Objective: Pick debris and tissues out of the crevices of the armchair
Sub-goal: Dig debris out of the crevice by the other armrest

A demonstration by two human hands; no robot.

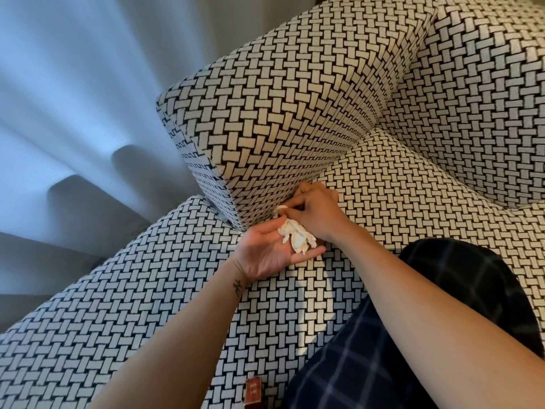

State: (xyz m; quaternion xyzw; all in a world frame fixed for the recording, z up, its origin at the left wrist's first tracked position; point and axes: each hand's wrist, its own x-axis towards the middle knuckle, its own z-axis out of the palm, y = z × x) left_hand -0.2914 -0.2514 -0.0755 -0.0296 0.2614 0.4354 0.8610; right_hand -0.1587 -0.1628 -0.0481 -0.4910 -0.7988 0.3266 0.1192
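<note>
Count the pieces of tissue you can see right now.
2. A crumpled wad lies on the open left hand; a smaller piece is pinched by the right hand at the armchair crevice. More may be hidden inside.

The armchair (118, 305) wears a thick, nubbly woven cloth, matt, in a black-and-cream basket-weave pattern. Its loose cushion (280, 113) has the same cloth (a finer pattern along the edge band). The crumpled tissues (298, 236) are soft, creased white paper. The curtain (73, 84) is thin, smooth, matt fabric. The trousers (354, 364) are soft checked cloth.
</note>
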